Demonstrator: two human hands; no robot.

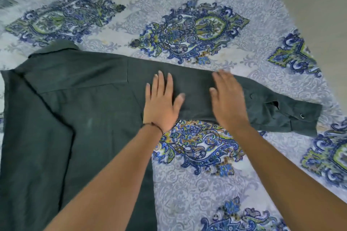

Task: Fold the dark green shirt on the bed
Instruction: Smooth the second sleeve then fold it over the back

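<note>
Two bare forearms enter from the bottom of the frame. The left hand (161, 103) lies flat, fingers spread, grip empty, pressing the dark green shirt (75, 110) where the sleeve (234, 97) meets the body; a thin dark band circles its wrist. The right hand (228, 97), slightly blurred, also lies palm-down and spread on the sleeve, pinching nothing. The shirt body fills the lower left; the sleeve runs rightward to a snap-buttoned cuff (304, 118) at centre right. The bed (187, 184), under a blue-and-green paisley cover, lies bare right of the shirt and across the upper frame. Plain floor (319, 15) borders its upper-right edge.
</note>
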